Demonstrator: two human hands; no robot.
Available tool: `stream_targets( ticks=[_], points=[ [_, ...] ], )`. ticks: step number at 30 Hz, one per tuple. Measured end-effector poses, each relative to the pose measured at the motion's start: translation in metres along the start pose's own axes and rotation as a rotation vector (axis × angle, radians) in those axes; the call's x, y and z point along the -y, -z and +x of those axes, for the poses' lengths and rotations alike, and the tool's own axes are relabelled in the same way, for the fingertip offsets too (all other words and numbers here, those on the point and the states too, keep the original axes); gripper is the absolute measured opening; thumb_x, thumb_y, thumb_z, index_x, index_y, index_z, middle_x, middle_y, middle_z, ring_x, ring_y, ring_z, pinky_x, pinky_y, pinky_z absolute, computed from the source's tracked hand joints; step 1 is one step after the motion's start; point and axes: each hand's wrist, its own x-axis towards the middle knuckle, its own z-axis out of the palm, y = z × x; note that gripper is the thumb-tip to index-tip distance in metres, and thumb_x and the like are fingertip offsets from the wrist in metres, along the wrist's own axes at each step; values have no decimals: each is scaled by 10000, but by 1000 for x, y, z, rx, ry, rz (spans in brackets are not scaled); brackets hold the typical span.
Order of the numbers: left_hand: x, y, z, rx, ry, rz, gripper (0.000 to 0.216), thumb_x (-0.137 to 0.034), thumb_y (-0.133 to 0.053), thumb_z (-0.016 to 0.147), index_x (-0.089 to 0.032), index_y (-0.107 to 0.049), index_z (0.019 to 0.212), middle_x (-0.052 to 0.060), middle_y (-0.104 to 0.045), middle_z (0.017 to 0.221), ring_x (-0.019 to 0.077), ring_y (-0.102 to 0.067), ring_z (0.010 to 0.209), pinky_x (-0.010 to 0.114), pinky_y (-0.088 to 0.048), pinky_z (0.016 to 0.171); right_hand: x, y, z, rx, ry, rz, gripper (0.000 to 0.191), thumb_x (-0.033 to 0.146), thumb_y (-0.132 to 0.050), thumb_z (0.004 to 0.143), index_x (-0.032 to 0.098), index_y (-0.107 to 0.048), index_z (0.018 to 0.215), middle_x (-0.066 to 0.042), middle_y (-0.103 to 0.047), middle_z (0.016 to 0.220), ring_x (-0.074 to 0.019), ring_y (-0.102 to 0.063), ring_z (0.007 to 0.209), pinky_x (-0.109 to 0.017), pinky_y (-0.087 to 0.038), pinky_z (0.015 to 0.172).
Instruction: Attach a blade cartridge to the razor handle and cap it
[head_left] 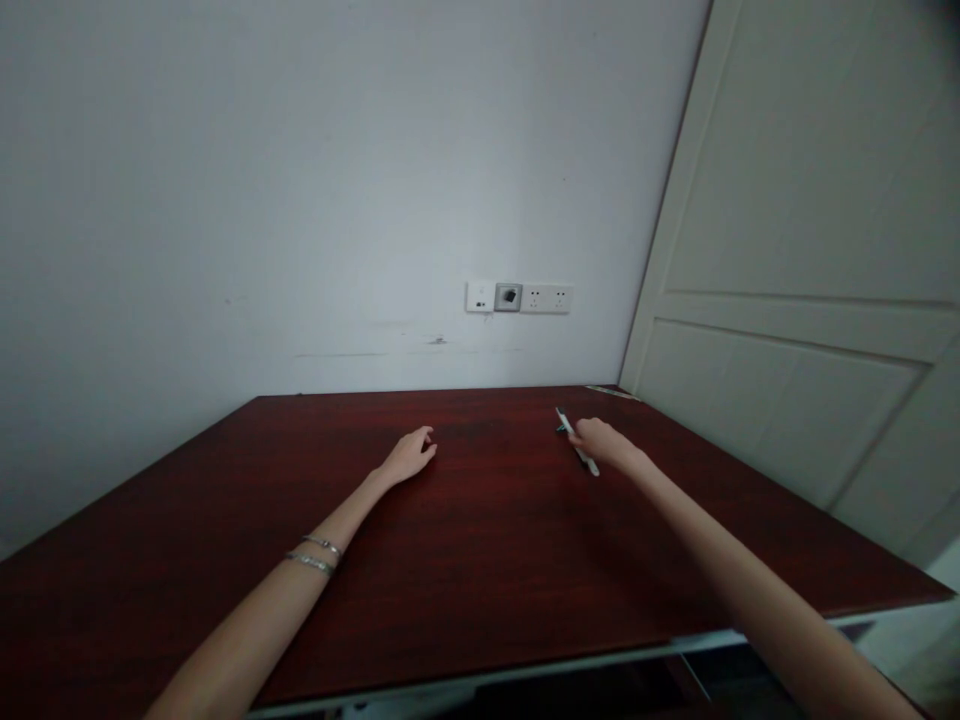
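My right hand (pixel 600 440) is closed around a slim, pale, stick-like object (pixel 590 464), gripping it near its middle above the right part of the dark red wooden table (pixel 480 560). The object tilts, its far end pointing up and left, and a small dark piece juts from its left side. Its exact kind is too small to make out. Left of centre, my left hand (pixel 407 456) is on the tabletop, thumb and fingers apart, holding nothing. Two silvery bracelets (pixel 313 558) circle that forearm.
Behind the table rises a pale wall with a row of switches and sockets (pixel 519 297). A cream panelled door (pixel 780 330) stands along the right side. A thin pale strip (pixel 611 392) lies at the far right corner. Below the front edge is a dark open space (pixel 585 690).
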Motion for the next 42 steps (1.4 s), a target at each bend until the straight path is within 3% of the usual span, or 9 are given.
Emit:
stream_targets(
  ticks=[4,8,20,28,33,42],
  points=[
    [-3,2,0,15,8,12,407,-299,-451,817,-117,-482,1180,113,-625,1051,216,-585,958,316,-415,866,-52,-7,10,43,-83,-22,316,275,-432,875,62,-646,973,-246,-636,1011,-267,-633,923,-290,-448,716],
    [-4,4,1,18,31,9,394,-285,-443,820,-123,-483,1177,99,-638,1016,214,-593,931,309,-420,848,-77,-24,17,96,-93,-29,305,264,-450,866,57,-656,954,-235,-636,1024,-268,-631,921,-289,-449,699],
    [-4,5,4,17,38,26,378,-259,-453,814,-123,-493,1165,98,-648,998,205,-602,927,293,-423,841,-92,-42,28,122,-68,-26,342,308,-438,870,66,-653,979,-226,-627,1044,-283,-618,948,-330,-442,741],
    [1,2,4,25,14,46,378,-252,-456,811,-129,-483,1167,94,-642,1012,208,-597,943,307,-419,857,-96,-31,26,61,-79,34,459,378,-301,922,36,-574,1057,-252,-599,1073,-277,-595,988,-320,-421,758],
    [-1,3,1,38,16,42,367,-234,-485,793,-128,-502,1144,101,-626,1055,210,-584,974,307,-418,882,-69,-15,33,-52,-18,79,419,415,-306,910,89,-535,1043,-205,-632,975,-269,-614,889,-308,-396,695],
    [-10,9,-18,69,24,31,388,-380,-413,852,-111,-544,1099,141,-581,1138,240,-549,1037,342,-405,922,60,-6,31,-106,390,143,305,456,-413,857,190,-520,963,-81,-636,864,-200,-588,752,-269,-383,636]
  ],
)
